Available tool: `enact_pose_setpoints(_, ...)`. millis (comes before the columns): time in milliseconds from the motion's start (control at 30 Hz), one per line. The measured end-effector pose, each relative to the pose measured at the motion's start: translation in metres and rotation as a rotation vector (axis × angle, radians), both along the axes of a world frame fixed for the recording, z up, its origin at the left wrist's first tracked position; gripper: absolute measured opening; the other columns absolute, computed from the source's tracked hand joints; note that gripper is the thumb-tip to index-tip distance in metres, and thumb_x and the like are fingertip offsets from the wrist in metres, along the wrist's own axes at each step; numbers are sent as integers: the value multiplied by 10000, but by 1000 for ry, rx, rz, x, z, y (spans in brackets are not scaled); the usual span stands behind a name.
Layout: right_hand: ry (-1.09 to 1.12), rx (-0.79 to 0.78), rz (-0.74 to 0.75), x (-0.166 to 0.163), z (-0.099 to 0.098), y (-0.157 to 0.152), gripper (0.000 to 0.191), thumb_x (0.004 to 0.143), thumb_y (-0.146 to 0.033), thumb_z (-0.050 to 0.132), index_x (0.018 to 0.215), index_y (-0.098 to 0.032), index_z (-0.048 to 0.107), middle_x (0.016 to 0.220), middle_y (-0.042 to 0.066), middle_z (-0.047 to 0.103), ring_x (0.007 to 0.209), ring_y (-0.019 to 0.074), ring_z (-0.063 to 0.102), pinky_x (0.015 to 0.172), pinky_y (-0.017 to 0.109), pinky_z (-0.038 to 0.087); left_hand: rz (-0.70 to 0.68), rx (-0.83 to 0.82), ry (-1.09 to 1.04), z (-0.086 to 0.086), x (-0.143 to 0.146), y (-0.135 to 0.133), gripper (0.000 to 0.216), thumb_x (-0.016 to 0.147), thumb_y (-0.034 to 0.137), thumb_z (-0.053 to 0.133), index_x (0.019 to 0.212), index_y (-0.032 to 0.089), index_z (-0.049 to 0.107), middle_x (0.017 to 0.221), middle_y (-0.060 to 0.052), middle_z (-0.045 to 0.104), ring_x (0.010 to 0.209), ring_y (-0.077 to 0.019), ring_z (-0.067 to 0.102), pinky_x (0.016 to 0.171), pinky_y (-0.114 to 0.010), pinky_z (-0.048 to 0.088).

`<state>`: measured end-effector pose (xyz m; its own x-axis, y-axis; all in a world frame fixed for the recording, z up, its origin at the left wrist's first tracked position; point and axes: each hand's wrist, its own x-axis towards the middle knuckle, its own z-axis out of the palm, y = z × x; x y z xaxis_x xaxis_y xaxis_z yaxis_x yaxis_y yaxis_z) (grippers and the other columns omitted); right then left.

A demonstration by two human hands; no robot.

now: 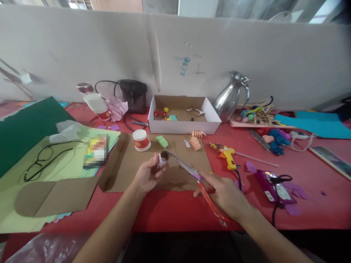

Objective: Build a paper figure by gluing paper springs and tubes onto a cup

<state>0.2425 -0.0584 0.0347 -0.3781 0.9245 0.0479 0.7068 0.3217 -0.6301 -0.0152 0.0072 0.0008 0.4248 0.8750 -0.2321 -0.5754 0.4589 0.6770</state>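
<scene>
The left hand (148, 173) held a small roll (162, 159) off the bench (170, 212), above the brown card sheet (128, 171) that lay midway along the front edge. Its fingers were curled round the roll's side with the open end turned up and toward the right, probably so that the end stayed free for the blades. The right hand (226, 195) was clenched through the red handles of the scissors (189, 170), near the front edge. The long blades sloped up and left until their tips met the mouth of the roll. Whether the blades were parted or together at the tip was too blurred to tell.

The card sheet likely served as a working mat that kept scraps off the red cover. Toward the back edge stood a white box (183, 126) with small bits in it, and in front of it lay green folded paper (161, 141) and orange folded paper (195, 143), close enough to reach. A white tub (141, 140) stood at the sheet's far side, and a yellow glue gun (226, 153) lay just right of the sheet.
</scene>
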Motion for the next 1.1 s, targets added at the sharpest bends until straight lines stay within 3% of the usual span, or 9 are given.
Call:
enact_pose_setpoints(200, 31, -18, 34, 0, -6, -1, 404, 892, -237, 546, 1295, -235, 530, 922, 19, 780, 897, 210, 724, 781, 309, 532, 36, 15, 12, 1, -2, 1, 485, 898, 535, 500, 882, 76, 655, 557, -11, 500, 369, -30, 326, 373, -154, 300)
enact_pose_setpoints(367, 3, -23, 10, 0, -5, 0, 392, 889, -248, 542, 1281, -251, 539, 913, 20, 775, 868, 209, 726, 740, 294, 532, 151, -105, 28, 10, 3, 1, 411, 963, 397, 429, 894, 59, 653, 727, -111, 627, 485, -71, 515, 381, -125, 357)
enact_pose_setpoints(500, -57, 4, -34, -1, -4, 1, 408, 867, -361, 611, 1258, -261, 556, 973, 39, 757, 847, 239, 720, 682, 300, 523, 149, -90, -16, 10, 3, 0, 297, 957, 343, 453, 885, 108, 619, 714, -105, 637, 505, -90, 550, 411, -132, 412)
enact_pose_setpoints(700, -110, 51, -23, -2, 1, 6, 464, 845, -492, 637, 1240, -257, 573, 993, 55, 742, 843, 252, 712, 690, 323, 518, 85, -8, -48, 4, 0, -1, 229, 897, 375, 574, 913, 147, 583, 730, -93, 650, 490, -77, 538, 393, -105, 354)
enact_pose_setpoints(933, -137, 111, -13, -3, 7, 11, 426, 841, -475, 653, 1210, -270, 589, 1029, 47, 744, 869, 254, 719, 684, 323, 520, 39, 4, -20, 6, 5, -4, 239, 897, 379, 574, 862, 143, 571, 720, -110, 660, 484, -90, 545, 382, -117, 358)
enact_pose_setpoints(1100, -139, 94, -5, -3, 7, 10, 346, 847, -389, 659, 1173, -289, 600, 932, 7, 771, 866, 254, 732, 679, 318, 519, 52, -44, -8, 5, 5, -2, 289, 944, 371, 493, 867, 107, 585, 734, -127, 668, 440, -62, 511, 329, -95, 307)
